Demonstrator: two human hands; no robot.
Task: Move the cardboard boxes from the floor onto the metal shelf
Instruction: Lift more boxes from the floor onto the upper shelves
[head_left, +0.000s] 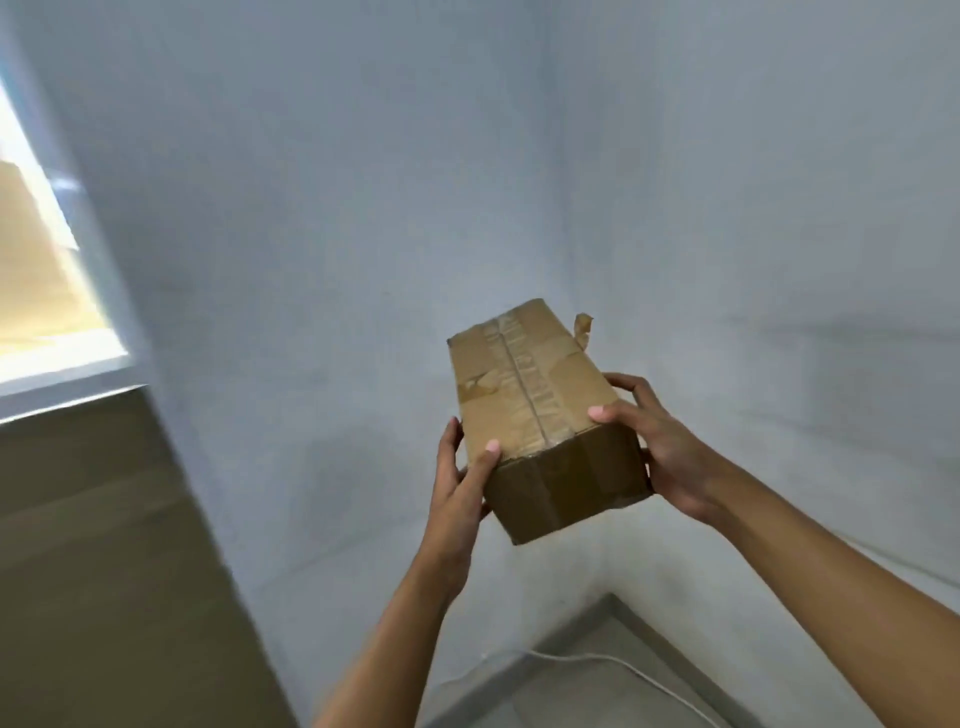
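A small brown cardboard box (540, 410), taped along its top seam with a loose tape end sticking up at its far corner, is held up in the air in front of a room corner. My left hand (460, 483) grips its near left edge, thumb on top and fingers along the side. My right hand (660, 441) grips the near right edge, thumb on top and fingers wrapped round the side. The box tilts slightly, its near end lower. No metal shelf is in view.
Pale walls (363, 182) meet in a corner behind the box. A bright window (47, 270) sits at the far left above a brown panel (104, 545). Grey floor (597, 691) with a white cable (639, 673) shows at the bottom.
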